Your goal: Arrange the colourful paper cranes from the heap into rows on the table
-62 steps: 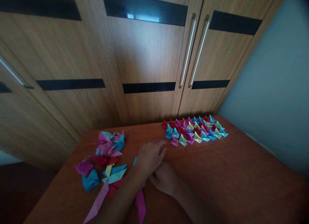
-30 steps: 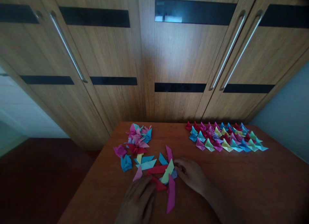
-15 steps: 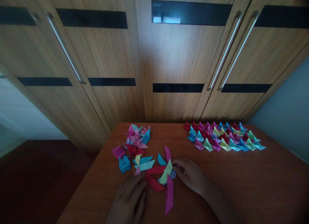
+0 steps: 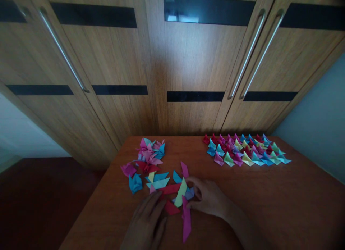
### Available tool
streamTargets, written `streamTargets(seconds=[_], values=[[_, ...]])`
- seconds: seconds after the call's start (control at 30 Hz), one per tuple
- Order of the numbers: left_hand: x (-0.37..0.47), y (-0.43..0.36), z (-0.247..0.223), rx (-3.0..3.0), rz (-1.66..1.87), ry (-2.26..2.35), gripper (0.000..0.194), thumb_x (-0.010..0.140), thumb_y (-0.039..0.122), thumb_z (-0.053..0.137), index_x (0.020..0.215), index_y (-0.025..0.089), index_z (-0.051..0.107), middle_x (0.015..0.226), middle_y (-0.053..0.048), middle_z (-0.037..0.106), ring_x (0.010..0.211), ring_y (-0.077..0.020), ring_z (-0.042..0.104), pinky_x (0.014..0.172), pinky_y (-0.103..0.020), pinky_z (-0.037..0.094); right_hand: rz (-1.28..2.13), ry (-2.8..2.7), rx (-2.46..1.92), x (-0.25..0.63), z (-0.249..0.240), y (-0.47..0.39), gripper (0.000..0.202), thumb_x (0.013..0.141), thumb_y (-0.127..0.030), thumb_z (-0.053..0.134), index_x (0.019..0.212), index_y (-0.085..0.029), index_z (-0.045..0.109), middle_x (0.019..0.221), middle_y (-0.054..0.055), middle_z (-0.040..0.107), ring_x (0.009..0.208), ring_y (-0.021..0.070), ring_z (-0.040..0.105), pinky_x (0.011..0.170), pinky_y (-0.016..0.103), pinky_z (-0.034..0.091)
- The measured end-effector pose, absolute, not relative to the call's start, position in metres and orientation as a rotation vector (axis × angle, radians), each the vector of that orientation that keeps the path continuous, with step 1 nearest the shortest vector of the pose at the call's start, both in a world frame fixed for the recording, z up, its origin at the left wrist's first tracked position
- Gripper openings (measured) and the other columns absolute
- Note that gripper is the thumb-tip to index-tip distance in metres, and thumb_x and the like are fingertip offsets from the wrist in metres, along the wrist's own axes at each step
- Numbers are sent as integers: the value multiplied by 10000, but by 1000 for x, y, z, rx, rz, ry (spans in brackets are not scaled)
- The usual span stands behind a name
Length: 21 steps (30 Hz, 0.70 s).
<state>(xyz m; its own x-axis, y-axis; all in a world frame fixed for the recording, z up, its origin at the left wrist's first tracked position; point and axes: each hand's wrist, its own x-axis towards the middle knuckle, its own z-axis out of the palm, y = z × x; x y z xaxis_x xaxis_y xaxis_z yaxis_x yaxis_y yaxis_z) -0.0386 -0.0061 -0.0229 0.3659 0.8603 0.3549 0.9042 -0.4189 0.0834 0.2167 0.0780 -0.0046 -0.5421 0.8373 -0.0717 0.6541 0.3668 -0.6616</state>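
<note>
Folded paper pieces lie in a loose cluster on the brown table [image 4: 237, 221]. My left hand [image 4: 147, 217] rests flat with fingers extended, its fingertips over one end of a red folded piece [image 4: 171, 208]. My right hand [image 4: 211, 198] is at the cluster's right side, thumb and index finger apart. Its thumb is by a magenta folded strip [image 4: 186, 221], and its index finger is near the top of a pale green piece [image 4: 181, 193]. Between them shows a lavender-blue piece [image 4: 190, 193]. Another red strip [image 4: 171, 189] and a light turquoise piece [image 4: 158, 183] lie farther left.
Folded paper models [image 4: 148, 154] are heaped at the back left, with a blue one [image 4: 135, 183] nearer me. Rows of small pointed paper pieces [image 4: 246, 151] stand at the back right. Behind the table rises a wooden cupboard [image 4: 194, 63] with metal handles.
My right hand has moved in toward the cluster, its thumb spreading down to the magenta strip. My left hand's fingers now cover more of the nearer red piece. The view has shifted slightly.
</note>
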Motion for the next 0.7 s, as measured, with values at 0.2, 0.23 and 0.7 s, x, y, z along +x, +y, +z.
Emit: streamTargets(seconds=[0.2,0.23,0.7], values=[[-38,-5,-23,-2511,-507,-1613,370,836,246,554,1204,281,572,1283,-53,601,1125,-259,600,894,-430,556,952,-2372,-1293,219,-9,80,674,682,-451,729,1289,-314,470,696,-71,640,604,116,582,567,202,340],[-38,-5,-23,-2511,-519,-1615,370,835,245,556,1203,280,573,1281,-54,602,1125,-259,599,896,-430,555,955,-2378,-1282,219,-9,80,680,681,-467,726,1292,-310,473,699,-68,642,607,116,582,570,203,342],[-39,-8,-20,-2497,-570,-1619,363,825,224,553,1184,270,589,1256,-55,621,1112,-244,610,903,-378,552,942,-2474,-1220,216,-1,75,691,637,-519,742,1266,-330,529,733,-48,645,607,119,565,545,200,326]])
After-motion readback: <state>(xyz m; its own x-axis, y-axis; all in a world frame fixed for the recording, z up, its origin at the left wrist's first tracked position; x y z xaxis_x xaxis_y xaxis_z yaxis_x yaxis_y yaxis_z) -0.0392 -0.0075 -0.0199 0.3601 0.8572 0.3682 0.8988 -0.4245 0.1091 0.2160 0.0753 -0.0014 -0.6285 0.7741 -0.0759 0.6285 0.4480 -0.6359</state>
